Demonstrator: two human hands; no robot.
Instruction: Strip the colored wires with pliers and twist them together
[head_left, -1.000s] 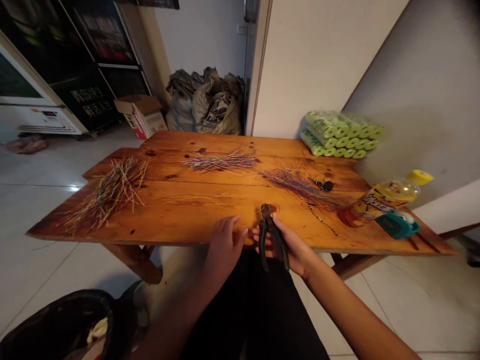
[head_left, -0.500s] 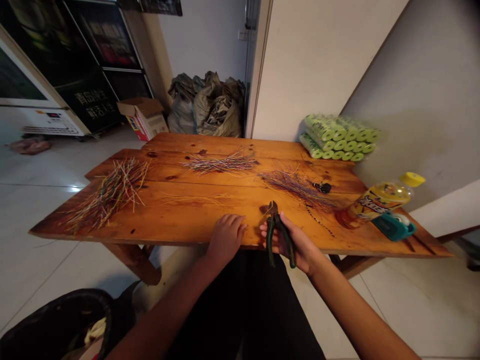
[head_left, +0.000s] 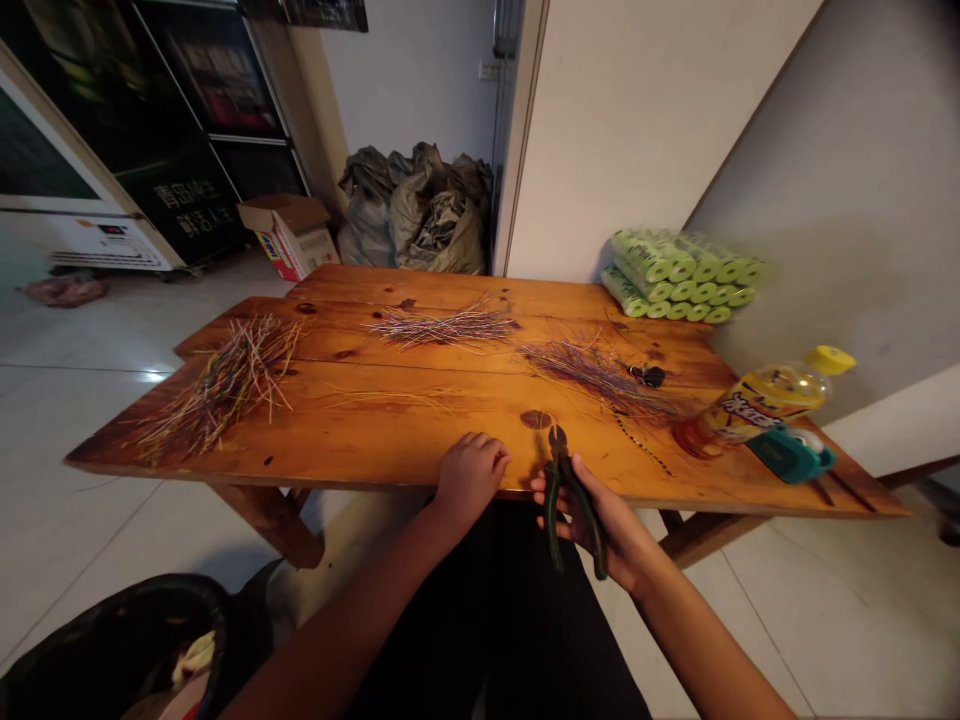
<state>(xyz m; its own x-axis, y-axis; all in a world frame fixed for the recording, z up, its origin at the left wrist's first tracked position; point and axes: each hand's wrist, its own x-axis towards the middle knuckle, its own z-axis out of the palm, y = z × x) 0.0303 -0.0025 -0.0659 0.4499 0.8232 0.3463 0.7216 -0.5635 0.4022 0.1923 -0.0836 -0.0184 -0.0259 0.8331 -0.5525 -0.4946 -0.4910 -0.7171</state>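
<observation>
Green-handled diagonal cutters (head_left: 559, 465): just right of the dark wood knot (head_left: 535, 420) and nearer the body; half a second ago their head overlapped it.
Right hand (head_left: 609, 518): grasping the cutters, whose handles stand apart.
Left hand (head_left: 469, 480): left of the knot and nearer the body, fingers now curled together where they were spread a second ago; whether they pinch anything, I cannot tell.
Multicoloured wire bundles: one well left of the knot (head_left: 225, 385), one beyond it to the left (head_left: 442, 326), one beyond it to the right (head_left: 592, 368); all look unmoved.
Yellow wires (head_left: 394, 398): lying left of the knot, untouched.
What the shift suggests: handling seems centred on the cutters, not the bundles.
</observation>
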